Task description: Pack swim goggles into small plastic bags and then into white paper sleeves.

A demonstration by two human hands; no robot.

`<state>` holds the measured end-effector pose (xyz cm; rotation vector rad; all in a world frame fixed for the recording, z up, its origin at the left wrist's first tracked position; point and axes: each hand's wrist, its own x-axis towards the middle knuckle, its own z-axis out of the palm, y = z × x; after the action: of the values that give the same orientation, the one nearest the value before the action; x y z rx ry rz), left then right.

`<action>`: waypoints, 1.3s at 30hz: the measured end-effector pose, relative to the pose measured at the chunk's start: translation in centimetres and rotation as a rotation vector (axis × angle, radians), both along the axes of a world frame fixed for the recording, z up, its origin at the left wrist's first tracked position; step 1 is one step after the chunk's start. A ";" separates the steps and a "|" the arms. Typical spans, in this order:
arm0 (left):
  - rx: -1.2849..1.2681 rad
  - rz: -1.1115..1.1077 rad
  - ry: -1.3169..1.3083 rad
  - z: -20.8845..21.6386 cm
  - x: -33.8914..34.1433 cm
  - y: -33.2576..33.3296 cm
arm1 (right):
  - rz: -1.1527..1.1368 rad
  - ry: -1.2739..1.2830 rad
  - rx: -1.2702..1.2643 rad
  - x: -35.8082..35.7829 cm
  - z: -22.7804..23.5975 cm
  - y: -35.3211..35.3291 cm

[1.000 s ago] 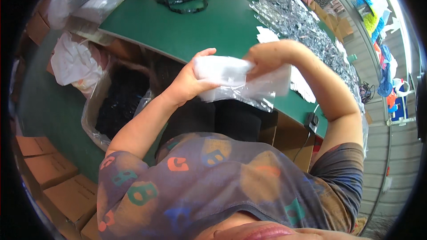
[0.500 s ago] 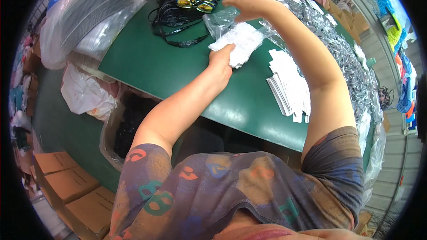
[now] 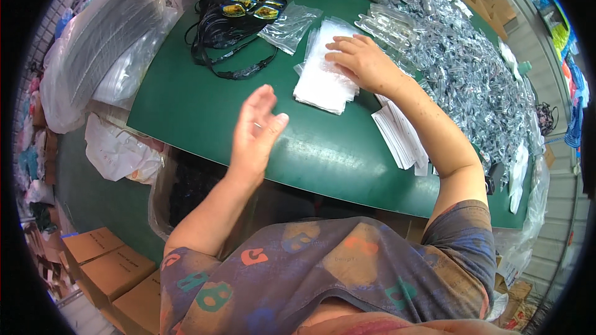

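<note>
On the green table (image 3: 205, 111) lies a stack of white sheets in clear plastic bags (image 3: 323, 84). My right hand (image 3: 363, 65) reaches over the stack's right side, fingers spread; whether the fingertips touch it is hard to tell. My left hand (image 3: 254, 136) is raised above the table's near edge with the fingers apart and nothing in it. A clear plastic bag (image 3: 290, 26) lies flat left of the stack's far end. Beyond it sits a pile of black swim goggles (image 3: 251, 3) with yellow mirrored lenses. Folded white papers (image 3: 400, 136) lie fanned out near my right forearm.
A large heap of clear plastic pieces (image 3: 465, 80) covers the table's right side. Bundled clear plastic (image 3: 105, 43) stands at the left edge. On the floor are cardboard boxes (image 3: 118, 267) and, under the table edge, a bin with black contents (image 3: 189, 192).
The stack has left my left hand and now lies on the table. My left hand has drawn back toward me and opened. My right hand has come down nearer, over the stack.
</note>
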<state>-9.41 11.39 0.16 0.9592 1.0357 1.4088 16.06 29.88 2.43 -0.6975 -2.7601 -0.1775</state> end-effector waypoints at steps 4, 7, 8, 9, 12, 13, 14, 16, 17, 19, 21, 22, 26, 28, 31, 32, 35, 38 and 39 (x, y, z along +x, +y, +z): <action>0.579 0.185 0.795 0.8 -3.4 5.0 | 0.062 0.131 -0.185 -1.0 0.7 -2.1; 0.743 0.183 1.190 0.4 -4.6 10.8 | 0.131 -0.025 -0.253 -1.2 -1.4 -4.0; 0.757 0.174 1.264 -0.1 -4.3 12.9 | 0.122 0.023 -0.314 -1.0 -2.5 -4.0; 0.765 0.167 1.343 -1.0 -4.0 14.7 | 0.119 0.072 -0.376 -1.1 -3.6 -3.9; 0.659 0.034 1.656 -3.3 -4.7 18.7 | 0.123 0.059 -0.409 -1.6 -4.1 -3.0; 0.721 0.061 1.652 -2.9 -5.0 19.6 | 0.137 0.068 -0.426 -1.6 -4.1 -3.0; 0.746 0.108 1.601 -2.8 -5.1 20.1 | 0.153 0.083 -0.430 -1.6 -4.2 -2.9; 0.737 0.142 1.493 -0.5 -4.1 20.1 | 0.148 0.083 -0.421 -1.3 -4.2 -2.8; 0.750 0.137 1.487 0.8 -3.0 19.9 | 0.151 0.080 -0.417 -0.9 -4.1 -2.7; 0.863 0.215 1.279 2.6 -1.8 18.7 | 0.159 0.068 -0.381 -0.8 -3.8 -2.6; 0.921 0.138 1.303 3.5 -0.5 17.2 | 0.165 0.056 -0.351 -0.7 -3.8 -2.7; 0.917 0.079 1.297 3.7 0.2 16.6 | 0.168 0.044 -0.270 -0.6 -3.7 -2.8; 0.891 -0.137 1.108 0.5 1.9 15.2 | 0.262 0.101 -0.043 -1.2 -2.4 -3.9; 0.752 -0.251 0.994 -0.8 2.7 15.2 | 0.300 0.134 -0.035 -0.7 -1.5 -4.9; 0.397 -0.376 0.891 -2.7 2.8 14.9 | 0.359 0.218 -0.018 0.0 -0.1 -6.9; 0.395 -0.373 0.889 -3.1 2.4 14.9 | 0.327 0.166 -0.052 0.5 0.9 -7.7; 0.815 -0.338 1.150 -2.9 2.5 14.0 | 0.244 0.330 0.062 1.8 2.6 -7.8; 0.826 -0.338 1.093 -1.2 2.7 13.0 | -0.004 0.275 0.016 2.6 2.1 -6.3; 0.852 -0.268 1.072 -0.9 2.6 12.3 | -0.049 0.225 -0.113 2.5 1.5 -6.1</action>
<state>-6.81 23.73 -0.77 2.5463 0.9368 1.0536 18.59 23.74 3.95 -0.7636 -2.5551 0.0456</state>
